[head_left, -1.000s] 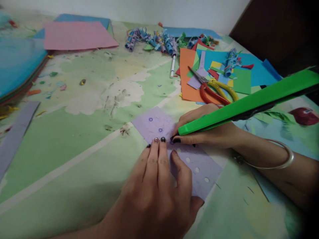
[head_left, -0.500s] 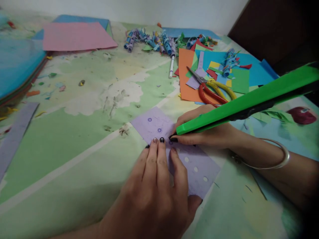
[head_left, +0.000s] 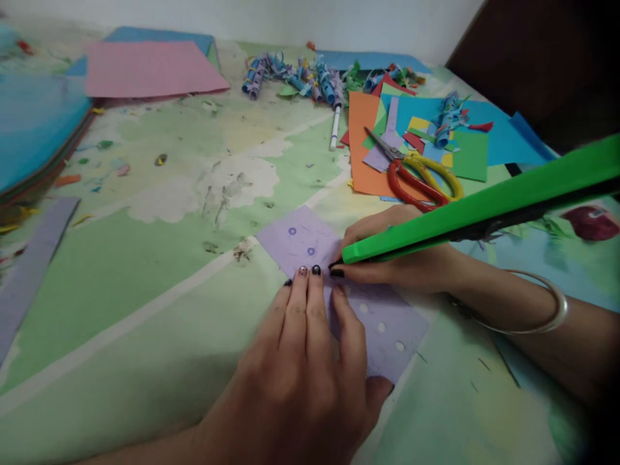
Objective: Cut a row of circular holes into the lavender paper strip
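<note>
A strip of purple paper (head_left: 397,320) lies on the table, with small drawn circles toward its far end and several cut-out round holes toward its near end. My left hand (head_left: 305,349) rests flat on the strip, fingers stretched out, covering its middle. Just beyond those fingertips, my right hand (head_left: 397,248) grips a long green box cutter (head_left: 465,216) close to its front end. The cutter's tip is down at the paper, beside my left fingertips; the blade itself is hard to make out. Its green body slants up toward the right edge.
Red-and-yellow-handled scissors (head_left: 411,168) lie on orange paper (head_left: 363,148) and other coloured sheets. Behind are curled paper tubes (head_left: 310,81) and a white pen (head_left: 335,129). Pink paper (head_left: 155,71), a blue stack (head_left: 39,129) and another purple strip (head_left: 36,278) are on the left.
The rear of the green box cutter has dipped lower, while its tip stays at nearly the same spot. A drawn circle by the tip no longer shows. My left hand has hardly moved.
</note>
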Motion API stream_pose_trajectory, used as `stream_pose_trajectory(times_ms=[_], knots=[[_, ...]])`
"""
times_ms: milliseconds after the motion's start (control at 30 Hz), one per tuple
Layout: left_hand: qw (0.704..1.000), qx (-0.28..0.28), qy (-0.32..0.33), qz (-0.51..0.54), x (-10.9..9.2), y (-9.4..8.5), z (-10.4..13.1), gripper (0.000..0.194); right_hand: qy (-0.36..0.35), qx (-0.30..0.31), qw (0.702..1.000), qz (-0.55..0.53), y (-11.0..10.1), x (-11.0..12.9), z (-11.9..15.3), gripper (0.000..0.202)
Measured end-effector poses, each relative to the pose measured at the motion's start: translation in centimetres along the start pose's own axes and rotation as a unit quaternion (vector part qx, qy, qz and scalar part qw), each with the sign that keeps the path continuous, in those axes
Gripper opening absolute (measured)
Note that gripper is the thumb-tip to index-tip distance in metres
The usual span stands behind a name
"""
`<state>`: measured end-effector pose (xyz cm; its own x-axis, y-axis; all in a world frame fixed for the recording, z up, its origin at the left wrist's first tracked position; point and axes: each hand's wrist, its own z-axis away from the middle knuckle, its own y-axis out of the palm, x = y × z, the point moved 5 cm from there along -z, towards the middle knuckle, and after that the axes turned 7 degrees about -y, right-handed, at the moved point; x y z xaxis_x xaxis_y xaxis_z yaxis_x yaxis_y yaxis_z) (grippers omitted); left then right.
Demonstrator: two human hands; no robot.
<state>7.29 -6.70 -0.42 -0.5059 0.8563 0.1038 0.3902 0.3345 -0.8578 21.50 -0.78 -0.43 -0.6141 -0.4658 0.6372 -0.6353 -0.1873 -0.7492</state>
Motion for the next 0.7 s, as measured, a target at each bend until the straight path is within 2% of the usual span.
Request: stream_pose_trajectory(times_ms=[167,700], knots=[[1.000,-0.008,-0.001,-0.002,0.10,-0.31,0.19,0.053,0.008,-0.008,0.998,-0.060,-0.12,0.18,-0.21,0.015],[1.000,-0.002,0.016,-0.003,-0.07,0.11,-0.01,0.055,0.019,-0.007,0.999,-0.041,-0.31,0.05,-0.07,0.014]])
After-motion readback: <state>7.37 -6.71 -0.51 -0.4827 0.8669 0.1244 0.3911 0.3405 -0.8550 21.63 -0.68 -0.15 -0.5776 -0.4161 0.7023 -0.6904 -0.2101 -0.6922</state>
